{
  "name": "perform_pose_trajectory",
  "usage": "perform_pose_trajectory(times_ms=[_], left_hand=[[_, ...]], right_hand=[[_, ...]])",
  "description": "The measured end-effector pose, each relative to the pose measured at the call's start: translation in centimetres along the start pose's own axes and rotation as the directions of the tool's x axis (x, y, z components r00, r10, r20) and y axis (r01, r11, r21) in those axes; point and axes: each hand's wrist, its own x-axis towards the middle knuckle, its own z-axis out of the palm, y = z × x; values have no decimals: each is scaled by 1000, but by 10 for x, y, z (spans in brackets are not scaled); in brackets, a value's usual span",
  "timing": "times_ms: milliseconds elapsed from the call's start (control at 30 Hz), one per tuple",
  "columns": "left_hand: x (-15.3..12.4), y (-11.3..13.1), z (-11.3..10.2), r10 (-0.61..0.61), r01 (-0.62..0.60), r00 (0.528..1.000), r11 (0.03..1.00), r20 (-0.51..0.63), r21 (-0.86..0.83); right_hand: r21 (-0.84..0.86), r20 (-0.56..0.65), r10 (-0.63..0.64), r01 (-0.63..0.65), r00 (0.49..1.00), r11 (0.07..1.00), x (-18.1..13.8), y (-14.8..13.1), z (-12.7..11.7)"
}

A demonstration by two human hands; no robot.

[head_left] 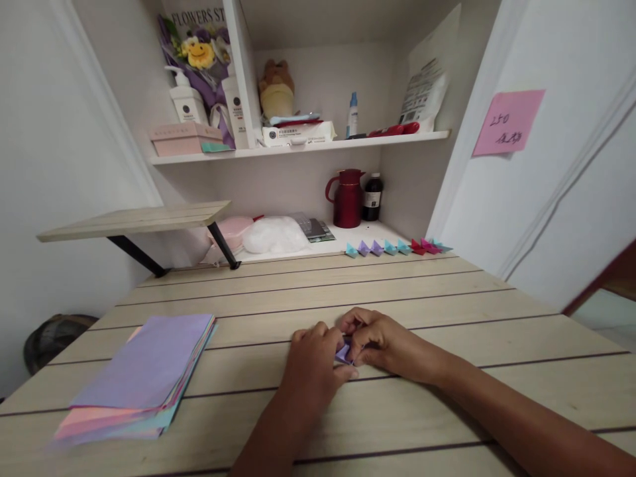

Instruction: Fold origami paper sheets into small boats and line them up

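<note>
A small folded piece of purple paper [342,354] lies between my hands over the middle of the table, mostly covered by fingers. My left hand [318,361] holds its left side, the thumb along the near edge. From the right, my right hand [380,341] pinches the paper between thumb and fingers. Its exact folded form is hidden. To the left rests a stack of coloured paper sheets [144,364], a purple one on top. Along the table's far edge stands a row of small folded paper boats [390,247] in light blue, purple, red and pink.
A small raised wooden shelf [139,217] on black legs stands at the back left of the slatted table [248,411]. Behind are a red jug [348,202], a dark bottle [372,197] and a white fluffy thing [275,235]. A pink note [511,122] sticks to the right wall.
</note>
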Motion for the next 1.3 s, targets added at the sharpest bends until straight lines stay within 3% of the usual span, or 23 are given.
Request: perform_pose_trajectory(times_ms=[200,400,633,900,1167,1300], left_hand=[[2,0,5,-3,2,998,1000,-60,-13],[5,-8,12,16,-13,988,1000,-153,18],[8,-10,13,48,-56,950,998,-307,-17],[12,-10,13,84,-139,887,986,-453,-90],[13,-5,10,-123,-29,907,936,-402,-352],[15,-7,14,-260,27,925,772,-277,-635]], right_hand=[[-47,-88,40,-45,995,998,0,4,3],[39,-202,110,-104,973,994,3,8,6],[319,-229,307,-226,924,920,4,-1,5],[483,-341,345,-152,874,862,10,1,10],[598,-339,388,-122,857,792,13,-3,12],[692,-298,399,-91,867,716,14,-6,10]])
